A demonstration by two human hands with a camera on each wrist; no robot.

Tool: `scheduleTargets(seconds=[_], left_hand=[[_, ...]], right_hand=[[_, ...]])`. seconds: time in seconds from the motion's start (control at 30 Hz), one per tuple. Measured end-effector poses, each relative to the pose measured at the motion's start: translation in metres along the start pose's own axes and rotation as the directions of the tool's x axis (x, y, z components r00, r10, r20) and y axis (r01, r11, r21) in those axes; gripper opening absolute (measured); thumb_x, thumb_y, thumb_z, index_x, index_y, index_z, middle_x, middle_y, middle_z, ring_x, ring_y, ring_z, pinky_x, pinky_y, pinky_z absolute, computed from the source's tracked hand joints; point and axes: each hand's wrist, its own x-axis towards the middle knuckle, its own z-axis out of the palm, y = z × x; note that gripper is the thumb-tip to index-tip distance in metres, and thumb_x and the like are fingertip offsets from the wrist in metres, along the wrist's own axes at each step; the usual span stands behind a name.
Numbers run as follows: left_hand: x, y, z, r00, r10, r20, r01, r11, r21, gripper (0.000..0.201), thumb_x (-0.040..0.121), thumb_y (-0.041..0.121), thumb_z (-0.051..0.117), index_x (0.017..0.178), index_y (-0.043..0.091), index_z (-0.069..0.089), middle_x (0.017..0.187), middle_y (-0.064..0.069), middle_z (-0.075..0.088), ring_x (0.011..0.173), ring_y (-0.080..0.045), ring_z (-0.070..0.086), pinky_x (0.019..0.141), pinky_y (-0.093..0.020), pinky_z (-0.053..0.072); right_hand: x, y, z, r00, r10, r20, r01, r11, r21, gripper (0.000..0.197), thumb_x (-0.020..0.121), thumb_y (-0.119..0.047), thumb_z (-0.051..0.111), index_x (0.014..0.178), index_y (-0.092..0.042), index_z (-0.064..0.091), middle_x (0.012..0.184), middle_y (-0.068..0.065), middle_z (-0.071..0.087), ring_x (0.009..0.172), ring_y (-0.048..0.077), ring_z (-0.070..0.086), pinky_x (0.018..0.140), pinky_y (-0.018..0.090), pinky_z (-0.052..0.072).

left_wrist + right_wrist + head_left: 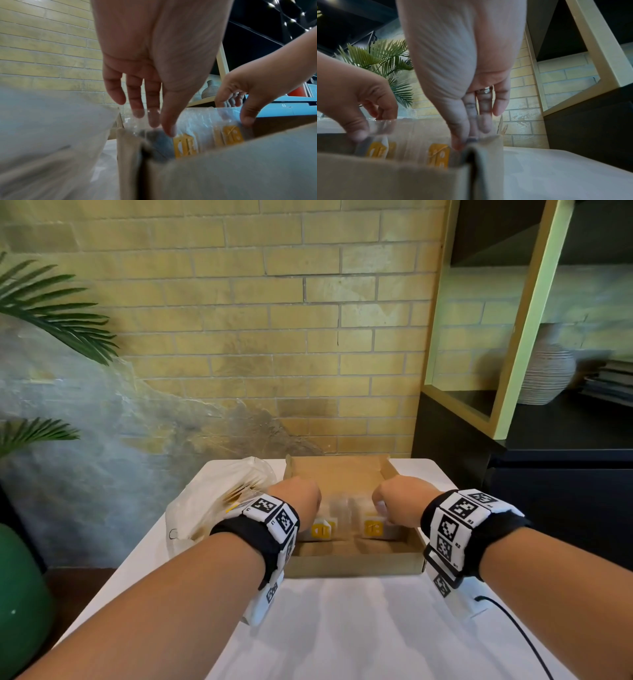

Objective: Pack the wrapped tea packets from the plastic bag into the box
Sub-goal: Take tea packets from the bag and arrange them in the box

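a: table (342, 628) first, white top, and on it the open cardboard box (352, 566) with the plastic bag (209, 501) slumped just beside its left wall. both hands are down inside the box.

b: so which step is this?

a: placing, i'd say. a clear-wrapped bundle of tea packets (346, 522) stands in the near part of the box, yellow labels facing us, and a hand is on each end of it. the far half of the box floor looks bare.

b: are they actually holding it?

a: the left hand (298, 496) has its thumb and fingers pointing down, fairly straight, tips touching the wrap at the left end; from the left wrist view i'd call that guiding more than clamping, though it's blurred. the right hand (400, 503) looks narrower: its thumb and fingers come together on the wrap's right end near the box wall, a pinch as far as i can tell.

b: and the bag?

a: still has something in it. pale packets and a bit of yellow show through the plastic, count impossible to read.

b: next move, then?

a: my guess: settle this bundle flat against the box floor, let go with both hands, lift clear of the walls, then reach left into the bag. the wrap looks slippery and crinkly, so a sideways snag on release could tip the bundle.
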Motion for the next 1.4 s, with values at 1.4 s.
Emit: scheduleTargets(seconds=[1.4], left_hand=[[-0.022,0.009,0.020,0.999,-0.014,0.047,0.019,0.995,-0.096,0.025,0.087,0.014,0.048,0.107,0.005,0.062,0.106,-0.011,0.063,0.094,-0.024,0.059,0.076,-0.026,0.045]], right_hand=[[-0.024,-0.026,0.012,0.991,-0.003,0.137,-0.036,0.960,0.279,0.033,0.090,-0.025,0.052,0.119,-0.010,0.056,0.117,0.010,0.060,0.098,0.024,0.055,0.085,0.027,0.045]])
